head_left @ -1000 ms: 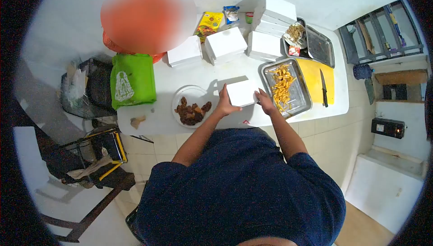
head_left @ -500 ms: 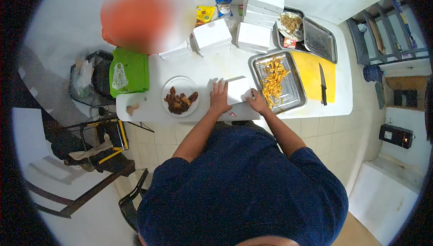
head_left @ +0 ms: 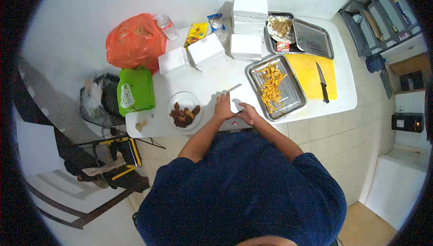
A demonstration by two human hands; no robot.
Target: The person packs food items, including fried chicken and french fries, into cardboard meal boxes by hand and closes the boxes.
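Observation:
A small white cardboard box [head_left: 243, 95] lies at the near side of the white table, between my two hands. My left hand [head_left: 223, 107] grips its left side, fingers stretched forward over it and thumb towards the near edge. At the near right corner, my right hand [head_left: 247, 114] has its fingers bent and pressed on the box. A small dark spot shows by the right fingertips; I cannot tell what it is. Left of the hands is a white plate [head_left: 199, 100] of browned meat pieces [head_left: 183, 116]. To the right, a metal tray [head_left: 295, 93] holds fries [head_left: 273, 84].
A knife [head_left: 322, 82] lies on a yellow cutting board [head_left: 300, 68] at the right. White boxes [head_left: 249, 8] are stacked at the back, near more trays [head_left: 314, 38]. An orange bag [head_left: 135, 41], a plastic bottle [head_left: 167, 26] and a green bag [head_left: 135, 91] stand at the left.
My view has shifted, so the table sits lower in it. My right hand has moved from the box's right side to its near corner, closer to my left hand.

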